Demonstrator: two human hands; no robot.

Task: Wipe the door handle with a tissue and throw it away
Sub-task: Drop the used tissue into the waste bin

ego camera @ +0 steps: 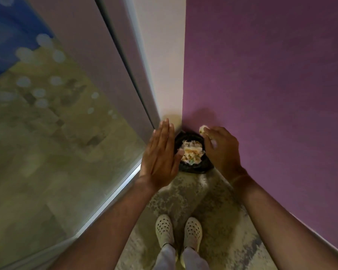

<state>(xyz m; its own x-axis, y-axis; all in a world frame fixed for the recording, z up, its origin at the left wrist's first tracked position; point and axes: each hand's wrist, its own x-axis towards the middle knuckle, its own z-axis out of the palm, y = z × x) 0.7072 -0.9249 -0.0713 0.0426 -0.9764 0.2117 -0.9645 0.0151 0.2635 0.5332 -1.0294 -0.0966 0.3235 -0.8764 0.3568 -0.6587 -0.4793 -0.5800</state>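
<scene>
A small bin with a black liner (195, 166) stands on the floor in the corner, filled with crumpled paper waste (191, 152). My right hand (222, 151) hovers over the bin's right side and pinches a small wad of white tissue (202, 129) at its fingertips, above the bin's far rim. My left hand (160, 152) is held flat with fingers together and empty, just left of the bin. The door handle is not in view.
A purple wall (271, 84) rises on the right, a white wall strip (164, 65) in the corner. A glass door or panel with a metal frame (109, 201) runs along the left. My two feet in pale clogs (179, 232) stand on the mottled floor.
</scene>
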